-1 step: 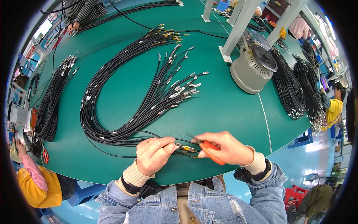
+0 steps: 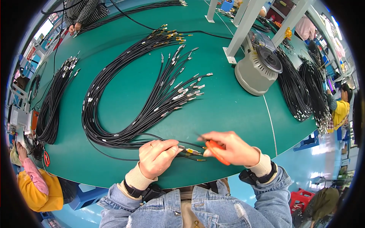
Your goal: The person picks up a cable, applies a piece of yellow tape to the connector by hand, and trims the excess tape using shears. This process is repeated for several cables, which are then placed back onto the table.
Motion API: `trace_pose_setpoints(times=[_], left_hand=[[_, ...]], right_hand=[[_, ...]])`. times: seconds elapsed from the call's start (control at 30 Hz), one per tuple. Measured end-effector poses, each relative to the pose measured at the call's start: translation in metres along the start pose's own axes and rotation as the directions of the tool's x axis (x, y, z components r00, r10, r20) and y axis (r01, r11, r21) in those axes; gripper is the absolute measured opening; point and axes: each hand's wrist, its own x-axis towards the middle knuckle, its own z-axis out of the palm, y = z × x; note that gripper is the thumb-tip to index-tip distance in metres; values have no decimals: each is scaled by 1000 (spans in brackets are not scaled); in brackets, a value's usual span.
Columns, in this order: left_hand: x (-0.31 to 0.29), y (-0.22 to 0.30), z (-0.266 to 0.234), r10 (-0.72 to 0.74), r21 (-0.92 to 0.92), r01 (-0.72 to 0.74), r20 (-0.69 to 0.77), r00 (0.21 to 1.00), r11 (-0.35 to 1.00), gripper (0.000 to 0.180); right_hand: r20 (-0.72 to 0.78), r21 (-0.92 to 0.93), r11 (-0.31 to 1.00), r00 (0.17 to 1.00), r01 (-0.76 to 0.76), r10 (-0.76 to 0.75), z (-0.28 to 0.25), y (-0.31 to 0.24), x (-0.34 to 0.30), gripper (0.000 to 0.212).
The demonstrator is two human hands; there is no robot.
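Observation:
My left hand is closed in a pinch around black cables, close to the table's near edge. Their ends poke out to the right, with a yellow-and-silver connector among them. Just right of these ends, my right hand grips an orange-handled hand tool. Its dark tip is blurred and partly behind my fingers, so its exact kind is unclear. The cables run left into a large curved bundle of black cables on the green table, with silver connectors at one end and gold-coloured ones at the other.
Another cable bundle lies at the left, near an orange-handled tool. A grey round machine stands beside white metal posts at the right. More cable bundles hang beyond it. Co-workers sit around, one at the far left.
My right hand has shifted slightly up with the orange-handled tool, whose handles have swung a little. My left hand and its cables have stayed in place.

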Motion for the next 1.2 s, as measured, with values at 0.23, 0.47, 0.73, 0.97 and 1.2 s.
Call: trace_pose_setpoints(times=[0.23,0.47,0.73,0.97,1.2], left_hand=[[14,9,-3,45,176,-69,134,990,982,35],[43,23,1,-42,211,27,67,997,977,40],[56,35,9,-159,188,157,-1,987,970,34],[57,29,16,-244,108,245,-28,969,963,24],[49,20,20,-348,-52,349,34,937,936,12]], right_hand=[[-486,-577,761,873,-295,-30,-41,39,-3,30],[-492,-369,928,834,59,-249,-31,16,-14,27],[-498,469,836,867,284,-15,41,-19,2,15],[-559,514,787,829,342,4,48,-10,14,10],[-574,505,787,819,353,1,48,0,22,9]])
